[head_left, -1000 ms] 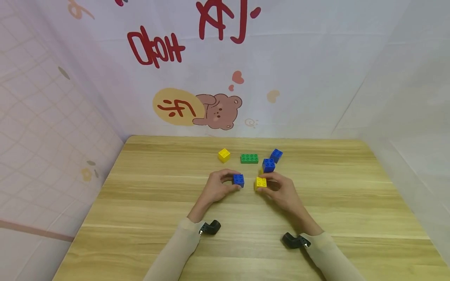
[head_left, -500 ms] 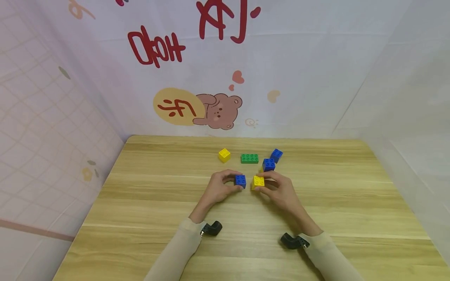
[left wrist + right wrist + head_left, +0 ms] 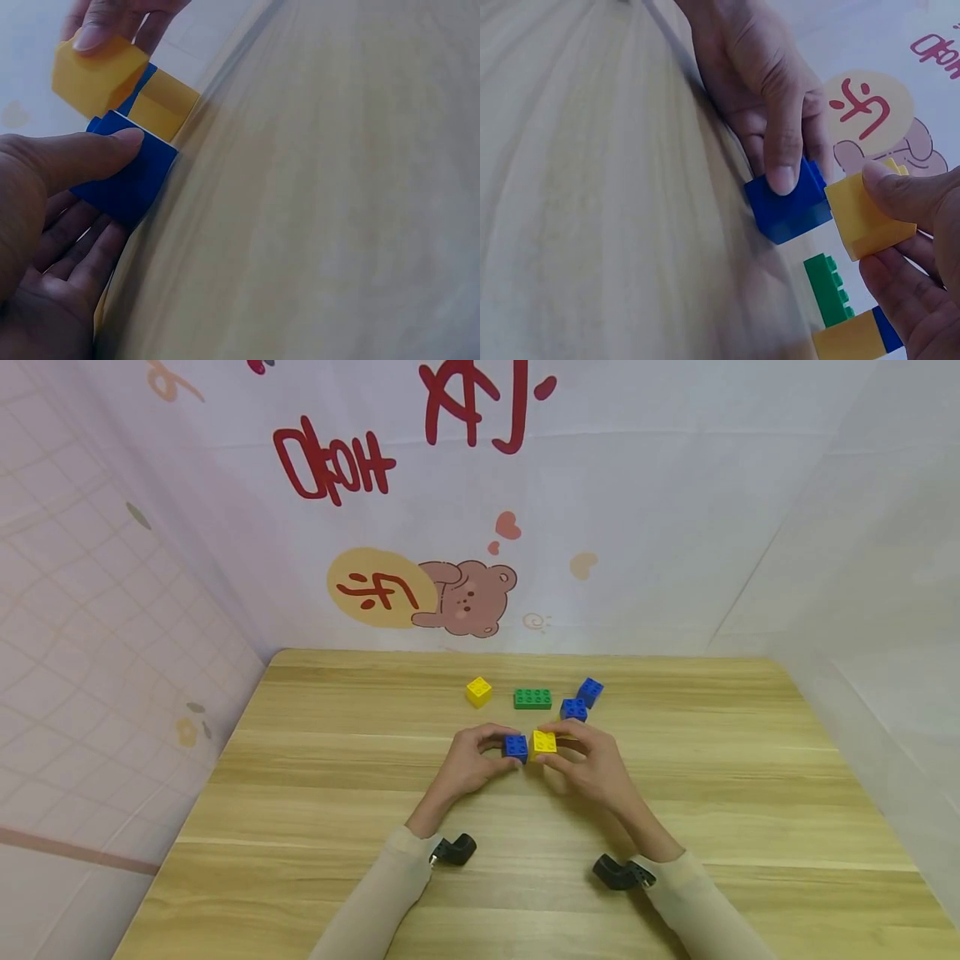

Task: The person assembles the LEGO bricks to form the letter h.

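Observation:
My left hand [image 3: 467, 763] pinches a blue toy brick [image 3: 515, 747] between thumb and fingers, low at the tabletop. In my right hand [image 3: 600, 763] is a yellow toy brick [image 3: 543, 744], gripped by its sides. The yellow brick sits just right of the blue one and, in the right wrist view, looks slightly higher; whether they touch I cannot tell. Behind the right fingers stands another blue brick [image 3: 573, 708] on a yellow brick [image 3: 849, 337], which the right hand mostly hides in the head view.
Toward the back of the wooden table [image 3: 337, 735] lie a green brick [image 3: 532, 698], a loose yellow brick [image 3: 478, 692] and a further blue brick [image 3: 591, 692]. A printed cloth [image 3: 637, 510] hangs behind the table.
The right hand has moved left with its yellow brick, closing the gap to the blue brick. The left hand has shifted slightly right with the blue brick.

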`<state>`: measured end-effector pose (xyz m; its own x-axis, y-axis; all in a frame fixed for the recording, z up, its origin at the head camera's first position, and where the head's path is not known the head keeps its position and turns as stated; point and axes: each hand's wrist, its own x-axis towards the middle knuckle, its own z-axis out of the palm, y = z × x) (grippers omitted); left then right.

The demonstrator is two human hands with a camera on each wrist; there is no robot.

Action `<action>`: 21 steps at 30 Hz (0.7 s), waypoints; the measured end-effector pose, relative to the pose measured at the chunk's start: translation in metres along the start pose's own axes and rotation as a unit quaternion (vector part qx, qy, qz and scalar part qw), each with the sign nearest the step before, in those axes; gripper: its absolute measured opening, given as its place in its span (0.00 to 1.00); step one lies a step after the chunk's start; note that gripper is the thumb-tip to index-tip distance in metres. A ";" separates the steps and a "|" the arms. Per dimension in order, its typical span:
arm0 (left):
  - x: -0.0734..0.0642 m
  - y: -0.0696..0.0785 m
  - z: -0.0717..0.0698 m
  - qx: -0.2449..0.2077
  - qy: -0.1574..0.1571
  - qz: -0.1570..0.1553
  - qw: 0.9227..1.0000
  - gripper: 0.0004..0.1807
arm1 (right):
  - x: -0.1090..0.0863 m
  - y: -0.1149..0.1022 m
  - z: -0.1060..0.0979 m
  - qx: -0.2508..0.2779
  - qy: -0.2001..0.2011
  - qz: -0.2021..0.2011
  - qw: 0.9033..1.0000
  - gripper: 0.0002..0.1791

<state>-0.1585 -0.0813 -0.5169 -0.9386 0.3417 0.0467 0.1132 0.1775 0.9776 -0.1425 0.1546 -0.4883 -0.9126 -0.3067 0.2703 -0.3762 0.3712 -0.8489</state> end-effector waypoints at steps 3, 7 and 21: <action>-0.001 0.002 0.000 0.002 0.000 -0.001 1.000 0.22 | 0.003 -0.004 0.001 0.004 -0.001 -0.008 1.000 0.19; 0.000 0.003 0.001 0.012 -0.003 -0.001 1.000 0.22 | 0.007 -0.008 0.003 0.005 -0.003 -0.006 1.000 0.19; 0.000 0.005 0.005 0.026 -0.012 0.011 1.000 0.23 | 0.015 -0.013 0.012 0.017 -0.010 -0.002 1.000 0.20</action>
<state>-0.1561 -0.0754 -0.5131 -0.9275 0.3685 0.0625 0.1511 0.2168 0.9645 -0.1494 0.1349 -0.4789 -0.9074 -0.3258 0.2656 -0.3744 0.3391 -0.8630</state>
